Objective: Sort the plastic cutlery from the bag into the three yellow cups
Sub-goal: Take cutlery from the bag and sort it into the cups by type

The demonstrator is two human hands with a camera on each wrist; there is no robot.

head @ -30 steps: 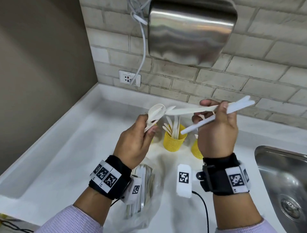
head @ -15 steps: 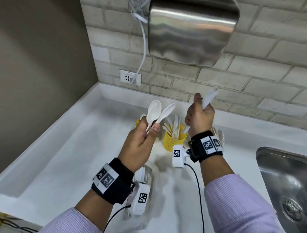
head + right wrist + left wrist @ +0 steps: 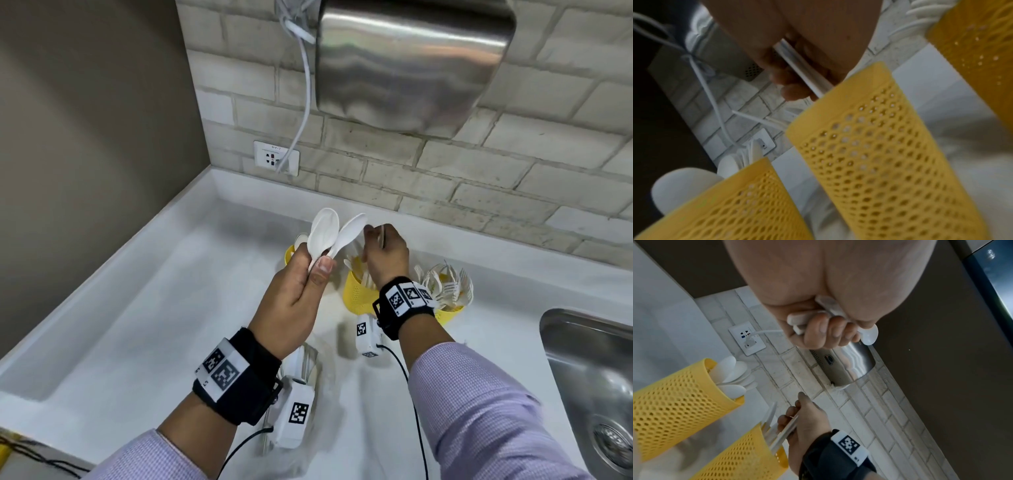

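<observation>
Comparing with half a second ago: right hand has dropped from above the cups onto the middle cup; left hand has kept its place and its load.

Head view, left grip: clenched on two white spoons, pinched at the necks by thumb and fingers, bowls fanned upward above the fist.
Head view, right grip: closed round thin white cutlery handles, fist directly over the middle cup's mouth; the pieces run down from the fist into that cup.
Head view, cups: three yellow cups in a row near the back of the white counter; left cup mostly behind the left hand, right cup bristling with forks.
Head view, bag: clear plastic bag with remaining cutlery on the counter under the left wrist.

Left wrist view, grip: fingers curled round the spoon handles, one bowl end jutting past the fingertips.
Left wrist view, cups: left cup holds spoons; the right hand feeds its pieces into the middle cup.

Right wrist view, grip: blurred; fingers wrapped on flat white handles that enter the middle cup at its rim.
Right wrist view, neighbours: left cup and right cup on either side.
</observation>
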